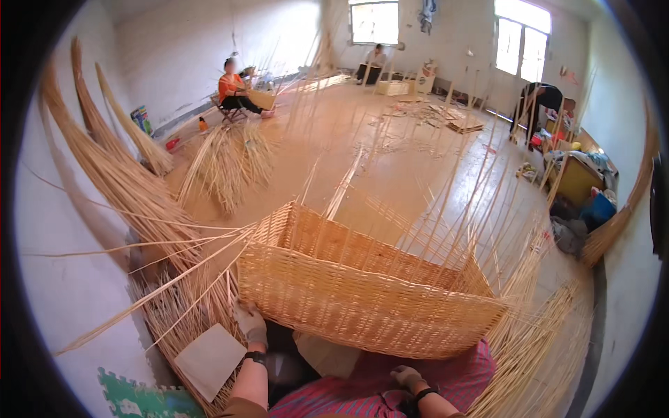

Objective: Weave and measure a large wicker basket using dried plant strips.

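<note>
A long rectangular wicker basket (369,299) rests tilted over my lap, its woven side facing me. Tall unwoven stakes rise from its rim, and loose strands fan out from its left end. Against the lower left corner of the basket, my gloved left hand (251,324) is closed on its edge, with part of the fingers hidden. My gloved right hand (410,378) is below the basket, above the striped red cloth (334,396) on my lap. Its fingers are curled in, and whatever they may hold is hidden.
Bundles of long willow rods (125,174) lean on the left wall; more rods (536,334) lie at my right. A pale square board (210,361) lies by my left arm. One person (233,89) sits far left, another (373,64) by the window, and a third (540,104) bends at right.
</note>
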{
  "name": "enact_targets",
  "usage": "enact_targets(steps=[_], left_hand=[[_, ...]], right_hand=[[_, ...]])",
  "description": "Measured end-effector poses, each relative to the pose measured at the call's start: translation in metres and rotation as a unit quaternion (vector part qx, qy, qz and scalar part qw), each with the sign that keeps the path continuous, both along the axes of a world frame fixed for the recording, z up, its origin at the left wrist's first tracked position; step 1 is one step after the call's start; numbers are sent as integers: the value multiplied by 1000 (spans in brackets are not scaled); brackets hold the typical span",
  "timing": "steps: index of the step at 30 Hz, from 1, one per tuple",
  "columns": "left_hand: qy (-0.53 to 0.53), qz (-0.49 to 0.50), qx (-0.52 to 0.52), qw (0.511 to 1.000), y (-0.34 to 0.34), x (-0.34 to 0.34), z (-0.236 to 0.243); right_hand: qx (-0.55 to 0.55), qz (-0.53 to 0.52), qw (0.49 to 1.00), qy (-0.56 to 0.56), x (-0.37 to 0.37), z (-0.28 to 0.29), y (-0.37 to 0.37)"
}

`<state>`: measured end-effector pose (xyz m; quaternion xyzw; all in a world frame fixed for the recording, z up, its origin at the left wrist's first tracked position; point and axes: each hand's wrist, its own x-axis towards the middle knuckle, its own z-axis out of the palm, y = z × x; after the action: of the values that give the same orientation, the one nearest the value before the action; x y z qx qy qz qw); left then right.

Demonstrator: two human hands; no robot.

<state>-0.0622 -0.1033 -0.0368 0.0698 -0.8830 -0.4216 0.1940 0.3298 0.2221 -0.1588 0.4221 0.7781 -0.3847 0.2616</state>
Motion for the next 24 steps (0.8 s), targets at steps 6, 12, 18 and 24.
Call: enact_targets(steps=[6,12,18,24], left_hand=[[-101,-77,-107,986,-22,-36,-39],[-95,16,61,993,-20,-40,-32],[-49,48,-47,997,-12,-41,-32],[-87,29,-19,996,-15,-44,-39]], right_hand=[[-9,-15,998,67,2,-8,-3],[-7,-17,999,29,4,15,-9],[-44,-5,999,24,-2,22,-5],[-39,-8,999,16,-1,17,-3]])
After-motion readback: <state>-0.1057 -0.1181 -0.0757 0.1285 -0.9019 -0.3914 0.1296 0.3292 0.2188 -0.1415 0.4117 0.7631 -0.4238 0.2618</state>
